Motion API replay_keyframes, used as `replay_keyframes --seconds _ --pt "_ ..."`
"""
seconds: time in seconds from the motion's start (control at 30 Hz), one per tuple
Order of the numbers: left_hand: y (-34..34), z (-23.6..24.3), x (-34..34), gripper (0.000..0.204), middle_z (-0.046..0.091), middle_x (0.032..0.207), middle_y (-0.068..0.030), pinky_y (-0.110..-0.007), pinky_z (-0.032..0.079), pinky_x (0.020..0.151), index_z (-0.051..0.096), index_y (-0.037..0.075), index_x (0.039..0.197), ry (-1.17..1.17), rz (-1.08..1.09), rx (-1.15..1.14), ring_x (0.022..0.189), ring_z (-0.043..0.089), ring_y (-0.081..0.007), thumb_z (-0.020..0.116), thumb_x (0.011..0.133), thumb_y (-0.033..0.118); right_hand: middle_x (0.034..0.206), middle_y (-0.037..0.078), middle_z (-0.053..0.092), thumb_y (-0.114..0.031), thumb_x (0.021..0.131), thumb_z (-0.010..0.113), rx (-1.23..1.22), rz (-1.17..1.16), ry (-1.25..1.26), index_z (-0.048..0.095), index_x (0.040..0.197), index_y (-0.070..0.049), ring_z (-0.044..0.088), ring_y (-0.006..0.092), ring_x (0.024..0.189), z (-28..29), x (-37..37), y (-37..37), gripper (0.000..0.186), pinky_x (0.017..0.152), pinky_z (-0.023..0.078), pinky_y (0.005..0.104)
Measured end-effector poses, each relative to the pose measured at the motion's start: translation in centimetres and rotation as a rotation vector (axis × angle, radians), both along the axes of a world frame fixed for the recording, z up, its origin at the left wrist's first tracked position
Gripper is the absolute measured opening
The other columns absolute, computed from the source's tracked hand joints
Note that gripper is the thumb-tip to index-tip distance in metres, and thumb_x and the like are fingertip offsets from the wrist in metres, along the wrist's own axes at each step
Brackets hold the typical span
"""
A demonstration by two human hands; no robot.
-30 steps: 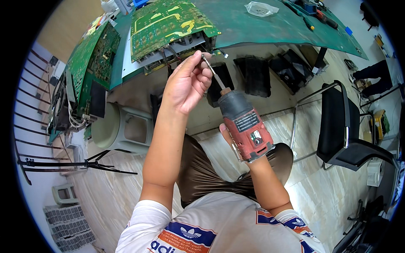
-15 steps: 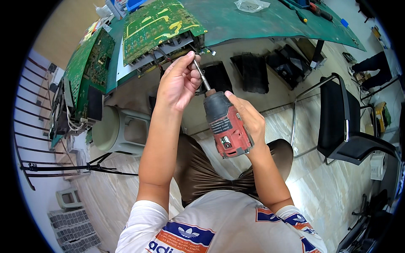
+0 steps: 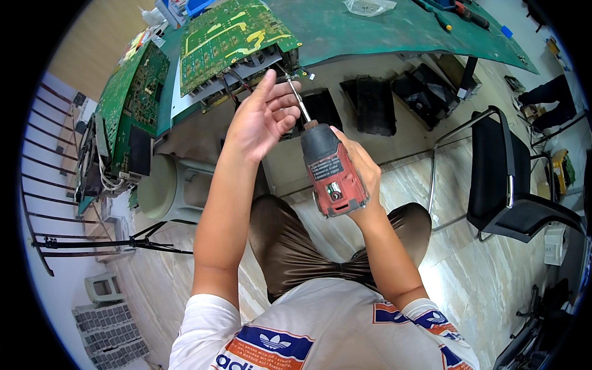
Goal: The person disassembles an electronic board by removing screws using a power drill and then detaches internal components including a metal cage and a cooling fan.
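Observation:
A red and black cordless screwdriver [image 3: 336, 176] is gripped in my right hand [image 3: 361, 169], its long metal bit [image 3: 296, 95] pointing up and away toward the table edge. Beside that bit, my left hand [image 3: 259, 120] has its fingers apart and holds nothing I can see. The bit's tip comes up to the front edge of a large green circuit board assembly [image 3: 237, 46], near some wires and a small connector; whether it touches anything there I cannot tell. A second green circuit board [image 3: 132, 102] stands tilted to the left.
A green-topped table [image 3: 370, 40] spans the far side, bearing a clear plastic bag [image 3: 369, 7] and hand tools [image 3: 472, 15]. Below it are black panels [image 3: 368, 105]. A grey stool [image 3: 160, 188] stands left, a black chair [image 3: 499, 169] right. Another person's legs [image 3: 549, 102] show far right.
My left fingers have come off the bit and spread apart. The screwdriver has moved slightly up and away, bringing its bit closer to the board's front edge.

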State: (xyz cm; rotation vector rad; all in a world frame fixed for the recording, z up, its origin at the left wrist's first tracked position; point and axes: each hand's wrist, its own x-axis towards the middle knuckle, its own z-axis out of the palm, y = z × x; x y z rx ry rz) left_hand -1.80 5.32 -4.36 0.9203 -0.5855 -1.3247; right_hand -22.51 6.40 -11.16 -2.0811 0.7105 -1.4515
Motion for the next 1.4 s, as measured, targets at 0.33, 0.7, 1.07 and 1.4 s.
replay_keyframes --seconds 0.33,0.7,1.07,1.4 --pt "-2.1 1.1 0.8 0.029 0.068 0.082 -0.0063 -0.023 0.049 0.053 0.067 -0.001 0.113 -1.141 0.404 -0.240 0.064 0.063 -0.0103 0.063 0.096 0.022 0.106 0.018 0.068 -0.010 0.064 0.081 -0.018 0.008 -0.109 0.060 0.122 0.005 0.068 0.0306 0.089 -1.7 2.1 -1.5 0.064 0.080 0.055 0.0343" --pt "-3.0 5.3 2.5 0.030 0.068 0.101 -0.0141 -0.037 0.052 0.078 0.068 0.003 0.110 -2.073 0.579 -0.712 0.086 0.065 -0.0303 0.071 0.080 0.008 0.106 0.018 0.069 -0.010 0.063 0.082 0.095 -0.001 -0.146 0.059 0.124 0.005 0.068 0.0321 0.091 -2.4 3.1 -1.8 0.067 0.082 0.055 0.0351" --pt "-5.4 10.9 3.4 0.043 0.065 0.112 -0.0229 -0.043 0.048 0.095 0.066 0.000 0.114 -2.262 -0.010 -0.594 0.108 0.060 -0.0383 0.066 0.071 0.008 0.105 0.020 0.069 -0.011 0.064 0.082 0.187 0.026 -0.200 0.060 0.121 0.008 0.069 0.0322 0.091 -2.7 3.5 -1.7 0.064 0.083 0.055 0.0345" --pt "-6.4 12.3 3.5 0.047 0.066 0.100 -0.0275 -0.045 0.052 0.083 0.066 -0.004 0.113 -2.344 -0.231 -0.465 0.093 0.064 -0.0422 0.064 0.069 0.012 0.103 0.020 0.069 -0.009 0.065 0.081 0.118 0.022 -0.208 0.060 0.121 0.007 0.069 0.0320 0.092 -2.4 3.6 -2.1 0.062 0.083 0.054 0.0341"
